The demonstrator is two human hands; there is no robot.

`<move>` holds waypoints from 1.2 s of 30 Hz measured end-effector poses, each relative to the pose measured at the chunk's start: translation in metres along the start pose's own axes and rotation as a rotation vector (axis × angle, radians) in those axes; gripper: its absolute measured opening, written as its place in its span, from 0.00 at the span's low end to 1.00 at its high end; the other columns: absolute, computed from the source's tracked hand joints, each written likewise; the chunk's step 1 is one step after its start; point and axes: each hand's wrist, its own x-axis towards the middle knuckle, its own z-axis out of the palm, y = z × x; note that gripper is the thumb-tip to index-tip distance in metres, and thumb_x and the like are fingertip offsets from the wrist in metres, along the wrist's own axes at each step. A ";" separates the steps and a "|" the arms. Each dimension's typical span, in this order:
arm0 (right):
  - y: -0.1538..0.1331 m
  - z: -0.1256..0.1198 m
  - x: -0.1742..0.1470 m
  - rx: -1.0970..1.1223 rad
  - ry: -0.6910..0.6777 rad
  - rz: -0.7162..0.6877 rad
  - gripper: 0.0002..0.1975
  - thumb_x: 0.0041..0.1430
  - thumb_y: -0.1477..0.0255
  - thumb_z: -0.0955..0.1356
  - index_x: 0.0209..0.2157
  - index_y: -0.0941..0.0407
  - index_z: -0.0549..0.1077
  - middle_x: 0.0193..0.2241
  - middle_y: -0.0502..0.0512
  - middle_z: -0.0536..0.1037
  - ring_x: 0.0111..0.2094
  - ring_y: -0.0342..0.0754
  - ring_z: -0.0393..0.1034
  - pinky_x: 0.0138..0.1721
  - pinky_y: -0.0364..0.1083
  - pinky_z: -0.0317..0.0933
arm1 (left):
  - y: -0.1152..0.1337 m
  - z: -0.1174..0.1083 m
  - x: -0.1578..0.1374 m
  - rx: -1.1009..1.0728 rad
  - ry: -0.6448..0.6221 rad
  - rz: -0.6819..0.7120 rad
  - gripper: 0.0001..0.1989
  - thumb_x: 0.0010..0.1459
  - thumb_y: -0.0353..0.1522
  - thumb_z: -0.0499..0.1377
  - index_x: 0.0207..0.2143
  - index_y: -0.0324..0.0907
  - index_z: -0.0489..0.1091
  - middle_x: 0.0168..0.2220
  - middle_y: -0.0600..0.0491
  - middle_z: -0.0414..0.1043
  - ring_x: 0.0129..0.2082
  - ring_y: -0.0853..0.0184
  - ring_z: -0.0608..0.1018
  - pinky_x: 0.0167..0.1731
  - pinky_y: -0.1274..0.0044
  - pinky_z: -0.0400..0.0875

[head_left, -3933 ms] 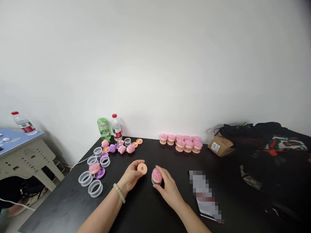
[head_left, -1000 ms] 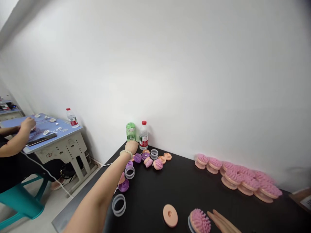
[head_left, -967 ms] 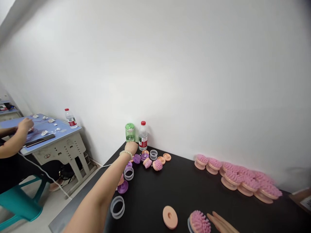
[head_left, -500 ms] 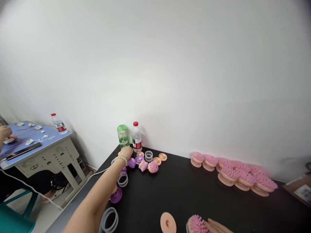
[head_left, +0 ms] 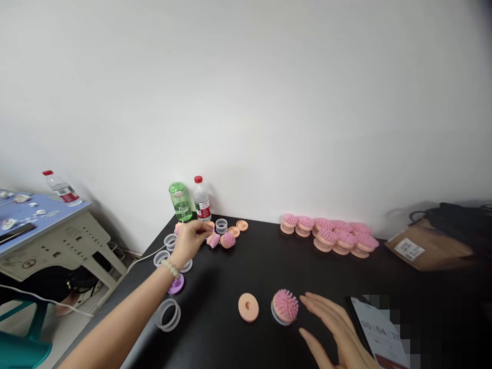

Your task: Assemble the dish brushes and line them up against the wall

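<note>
My left hand (head_left: pixel 189 241), with a beaded bracelet at the wrist, is over the parts at the back left. Its fingertips are pinched together; whatever they hold is too small or hidden to name. Just beyond lie a pink bristled brush head (head_left: pixel 227 240), a clear ring (head_left: pixel 221 226) and peach discs (head_left: pixel 242 225). My right hand (head_left: pixel 338 328) is open, thumb and fingers apart, beside a pink bristled brush (head_left: pixel 285 306) that sits on a clear ring. It holds nothing. Left of that brush lies a peach disc (head_left: pixel 248 307) with a central hole.
Pink brushes (head_left: pixel 330 237) stand grouped along the wall. Clear rings (head_left: pixel 168 314) and a purple disc (head_left: pixel 176 284) line the table's left side. A green bottle (head_left: pixel 180 202) and a water bottle (head_left: pixel 202 199) stand behind. At right are a phone (head_left: pixel 378 328) and brown bag (head_left: pixel 426 246).
The view has shifted, bringing more of the right side into sight. My left hand has moved from beside the green bottle toward me. My right hand has come away from the pink brush, fingers spread.
</note>
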 end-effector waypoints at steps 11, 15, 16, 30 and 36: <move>-0.044 0.029 -0.003 0.487 -0.023 0.177 0.11 0.63 0.76 0.69 0.46 0.51 0.77 0.28 0.49 0.78 0.22 0.42 0.76 0.24 0.37 0.75 | 0.092 0.103 -0.141 -1.297 -0.372 -0.293 0.14 0.45 0.34 0.73 0.24 0.39 0.71 0.25 0.56 0.71 0.24 0.70 0.75 0.29 0.76 0.69; -0.039 0.030 -0.005 0.515 -0.006 0.206 0.09 0.63 0.78 0.69 0.41 0.52 0.79 0.25 0.49 0.78 0.21 0.42 0.75 0.22 0.37 0.74 | 0.074 0.094 -0.129 -0.866 -0.324 -0.078 0.11 0.53 0.36 0.68 0.35 0.40 0.73 0.31 0.53 0.73 0.30 0.67 0.74 0.34 0.75 0.68; -0.038 0.031 -0.005 0.519 -0.006 0.224 0.08 0.63 0.78 0.69 0.40 0.52 0.79 0.25 0.49 0.78 0.21 0.42 0.75 0.22 0.38 0.74 | 0.068 0.090 -0.125 -0.690 -0.284 -0.013 0.11 0.55 0.36 0.67 0.38 0.41 0.73 0.35 0.51 0.74 0.34 0.65 0.74 0.37 0.73 0.69; -0.046 0.035 0.005 0.256 -0.065 0.026 0.09 0.64 0.82 0.64 0.34 0.55 0.72 0.29 0.52 0.78 0.29 0.45 0.76 0.32 0.43 0.72 | 0.056 0.095 -0.138 -0.270 -0.328 0.257 0.12 0.56 0.22 0.59 0.41 0.43 0.74 0.39 0.52 0.72 0.37 0.66 0.75 0.39 0.75 0.70; -0.052 0.028 0.005 0.237 -0.038 -0.049 0.12 0.63 0.84 0.63 0.35 0.55 0.74 0.29 0.54 0.77 0.30 0.46 0.74 0.30 0.45 0.72 | 0.067 0.090 -0.146 -0.544 -0.339 0.102 0.08 0.53 0.24 0.63 0.35 0.42 0.71 0.33 0.55 0.72 0.31 0.68 0.75 0.32 0.77 0.70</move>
